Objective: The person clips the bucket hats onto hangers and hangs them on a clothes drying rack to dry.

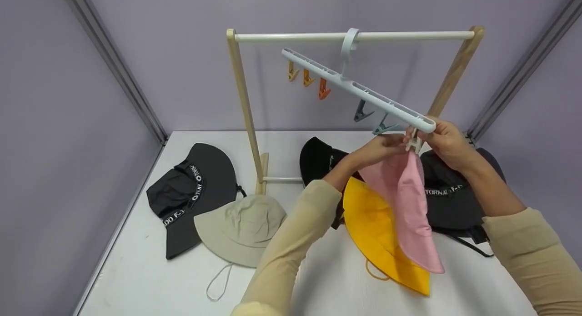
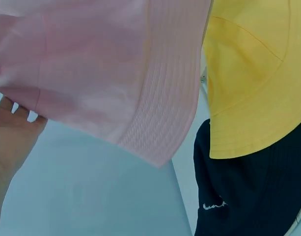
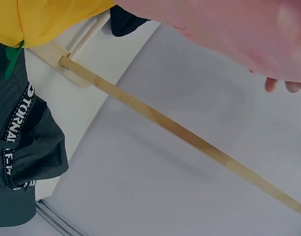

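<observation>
A pink bucket hat [image 1: 413, 207] hangs folded beneath the near right end of a pale blue clip hanger [image 1: 377, 97]. My left hand [image 1: 379, 150] grips the hat near its top edge; in the left wrist view its fingers lie behind the pink cloth [image 2: 91, 73]. At the hanger's end, my right hand [image 1: 448, 141] pinches a white clip [image 1: 414, 143], right above the hat. Whether the clip's jaws have the cloth between them cannot be made out. In the right wrist view only some fingertips [image 3: 283, 85] show past the pink hat [image 3: 229, 37].
The hanger hooks on a rack's white bar [image 1: 291, 37]; other clips [image 1: 323, 89] hang bare. Below lie a yellow hat [image 1: 377, 234], a black hat [image 1: 316, 159] and a dark lettered hat [image 1: 454, 202]. Left are a beige hat [image 1: 250, 220] and another dark lettered hat [image 1: 213, 184].
</observation>
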Demonstrator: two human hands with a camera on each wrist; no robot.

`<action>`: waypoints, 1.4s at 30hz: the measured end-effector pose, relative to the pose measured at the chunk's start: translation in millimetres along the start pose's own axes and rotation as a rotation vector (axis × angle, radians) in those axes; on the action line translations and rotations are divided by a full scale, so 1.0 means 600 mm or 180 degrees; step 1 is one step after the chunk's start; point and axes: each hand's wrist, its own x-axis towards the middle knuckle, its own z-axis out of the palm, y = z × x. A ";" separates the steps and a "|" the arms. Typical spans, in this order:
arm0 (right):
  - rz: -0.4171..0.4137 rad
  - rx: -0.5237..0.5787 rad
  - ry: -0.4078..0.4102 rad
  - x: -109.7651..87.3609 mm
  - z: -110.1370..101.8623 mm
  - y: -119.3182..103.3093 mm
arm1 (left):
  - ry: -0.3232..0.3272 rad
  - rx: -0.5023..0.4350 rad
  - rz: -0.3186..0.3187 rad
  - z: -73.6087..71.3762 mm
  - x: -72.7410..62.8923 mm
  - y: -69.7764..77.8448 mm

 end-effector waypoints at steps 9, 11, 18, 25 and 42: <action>0.0037 0.0110 -0.0132 0.001 0.003 0.000 | 0.0058 -0.0466 -0.0015 0.000 -0.001 -0.002; 0.0062 0.0124 -0.0207 0.002 0.002 0.000 | 0.0091 -0.0551 -0.0037 -0.001 -0.001 -0.002; 0.0192 0.0182 -0.0503 -0.004 -0.008 -0.008 | 0.0024 -0.0624 0.0065 -0.001 -0.002 0.000; 0.0306 0.0554 -0.0572 -0.011 -0.017 -0.004 | -0.0032 -0.0547 0.0112 0.004 -0.005 0.005; 0.0339 0.0400 0.0005 -0.012 -0.020 0.026 | 0.0790 0.0039 0.0183 0.003 -0.003 -0.024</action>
